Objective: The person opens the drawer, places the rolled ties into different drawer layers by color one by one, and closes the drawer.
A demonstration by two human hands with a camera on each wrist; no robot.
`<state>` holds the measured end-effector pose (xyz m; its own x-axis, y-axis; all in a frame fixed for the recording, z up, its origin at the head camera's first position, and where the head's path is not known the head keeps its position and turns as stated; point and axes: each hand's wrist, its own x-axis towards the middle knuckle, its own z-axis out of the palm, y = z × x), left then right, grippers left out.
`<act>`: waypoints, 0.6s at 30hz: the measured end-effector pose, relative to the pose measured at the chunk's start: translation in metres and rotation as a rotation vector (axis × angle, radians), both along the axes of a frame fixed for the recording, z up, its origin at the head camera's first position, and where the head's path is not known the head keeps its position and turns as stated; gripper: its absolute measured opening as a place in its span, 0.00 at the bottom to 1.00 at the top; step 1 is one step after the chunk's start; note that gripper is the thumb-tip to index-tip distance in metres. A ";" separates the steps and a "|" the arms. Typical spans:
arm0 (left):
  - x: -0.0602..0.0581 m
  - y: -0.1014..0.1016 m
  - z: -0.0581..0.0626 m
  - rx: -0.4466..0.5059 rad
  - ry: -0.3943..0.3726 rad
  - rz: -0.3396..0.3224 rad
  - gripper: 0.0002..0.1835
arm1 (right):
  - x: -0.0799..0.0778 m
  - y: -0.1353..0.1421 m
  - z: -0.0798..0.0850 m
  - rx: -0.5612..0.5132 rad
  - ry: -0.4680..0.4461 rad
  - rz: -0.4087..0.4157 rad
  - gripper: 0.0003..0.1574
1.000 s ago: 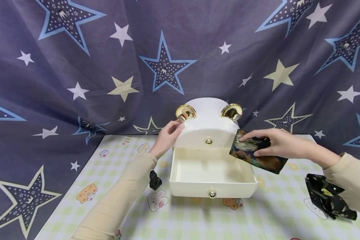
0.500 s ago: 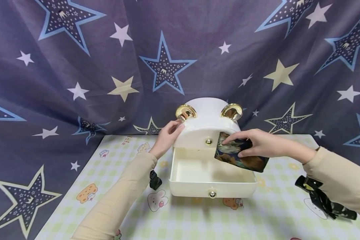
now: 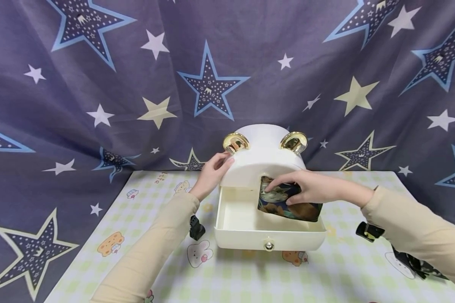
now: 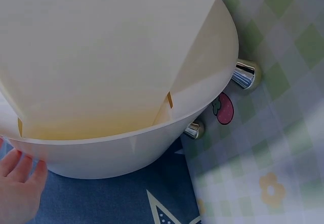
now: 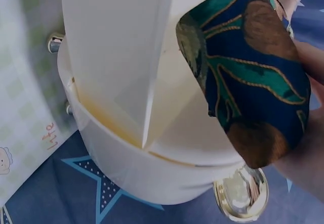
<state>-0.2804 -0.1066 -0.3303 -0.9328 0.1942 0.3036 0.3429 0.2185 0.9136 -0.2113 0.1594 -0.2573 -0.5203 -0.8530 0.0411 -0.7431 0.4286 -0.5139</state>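
Note:
My right hand [image 3: 307, 189] pinches a dark blue pouch [image 3: 286, 201] with a brown and green leaf pattern between thumb and fingers. The pouch is tilted above the right half of a pulled-out lower drawer [image 3: 269, 237] with a gold knob. My left hand [image 3: 211, 171] rests its fingers against the upper left side of the white storage box [image 3: 265, 145], beside a gold ear. In the left wrist view, the fingertips [image 4: 36, 171] of this hand lie on the box's outer wall, just past its rim. The box's upper knob is hidden behind the pouch and right hand.
Two round gold ears [image 3: 293, 142] stick out from the box top. A black, shiny crumpled item [image 3: 413, 261] lies at the right, partly under the right sleeve. The checked tablecloth [image 3: 167, 261] covers the table, and a star-patterned curtain [image 3: 136, 63] hangs right behind it.
My right hand has carried the pouch leftward, from beside the drawer's right edge to over its right half. The left hand, box and drawer have stayed put.

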 end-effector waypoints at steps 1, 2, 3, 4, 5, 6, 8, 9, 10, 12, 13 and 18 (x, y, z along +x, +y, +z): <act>0.000 0.000 0.000 0.001 0.001 0.001 0.18 | 0.000 -0.002 -0.001 0.000 0.000 0.008 0.29; 0.000 0.001 0.000 0.002 0.003 0.000 0.18 | -0.001 -0.004 -0.003 0.002 0.000 0.014 0.29; 0.000 0.001 0.000 0.002 0.006 -0.001 0.18 | -0.001 -0.005 -0.004 0.007 0.004 0.018 0.29; 0.000 0.000 0.000 0.000 0.006 0.000 0.18 | -0.001 -0.007 -0.005 0.013 0.010 0.018 0.29; 0.000 0.000 0.000 -0.003 0.006 0.002 0.18 | -0.001 -0.009 -0.006 0.019 0.017 0.020 0.29; 0.000 0.000 -0.001 -0.006 0.004 0.003 0.18 | -0.001 -0.010 -0.007 0.027 0.022 0.022 0.29; 0.000 0.000 -0.001 -0.012 0.001 0.003 0.18 | -0.001 -0.013 -0.009 0.043 0.036 0.022 0.29; 0.000 0.000 -0.001 -0.015 -0.001 0.007 0.18 | -0.001 -0.014 -0.009 0.048 0.040 0.025 0.29; 0.000 0.000 -0.002 -0.015 -0.001 0.008 0.18 | -0.001 -0.015 -0.010 0.051 0.048 0.033 0.29; -0.001 -0.001 -0.002 -0.016 0.003 0.005 0.18 | -0.001 -0.017 -0.011 0.061 0.051 0.046 0.29; -0.001 -0.001 -0.002 -0.015 0.006 0.004 0.18 | -0.001 -0.018 -0.012 0.066 0.057 0.052 0.29; 0.000 -0.001 -0.001 -0.020 0.003 0.005 0.18 | -0.004 -0.021 -0.017 0.085 0.090 0.094 0.29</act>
<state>-0.2808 -0.1072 -0.3313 -0.9330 0.1956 0.3021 0.3441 0.2388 0.9081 -0.2152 0.1384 -0.2747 -0.4356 -0.9001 0.0096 -0.8235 0.3942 -0.4079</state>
